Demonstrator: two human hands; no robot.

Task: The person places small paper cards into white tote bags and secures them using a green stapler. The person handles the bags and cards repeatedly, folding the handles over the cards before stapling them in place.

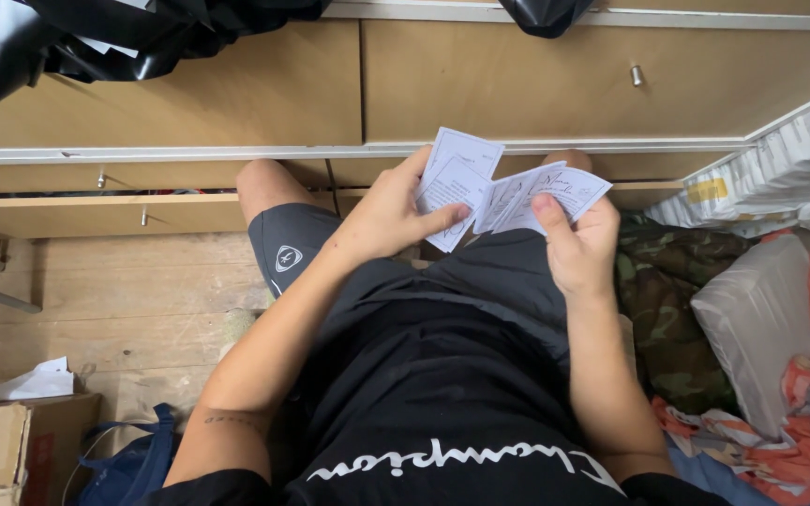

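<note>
Both hands, left hand and right hand, pinch a fanned stack of paper slips spread sideways between them above the lap.

Both hands raised, fingers pinched

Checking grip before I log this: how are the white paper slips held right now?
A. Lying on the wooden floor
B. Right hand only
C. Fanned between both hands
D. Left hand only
C: the left hand and right hand each pinch the fanned paper slips above the lap.
</note>
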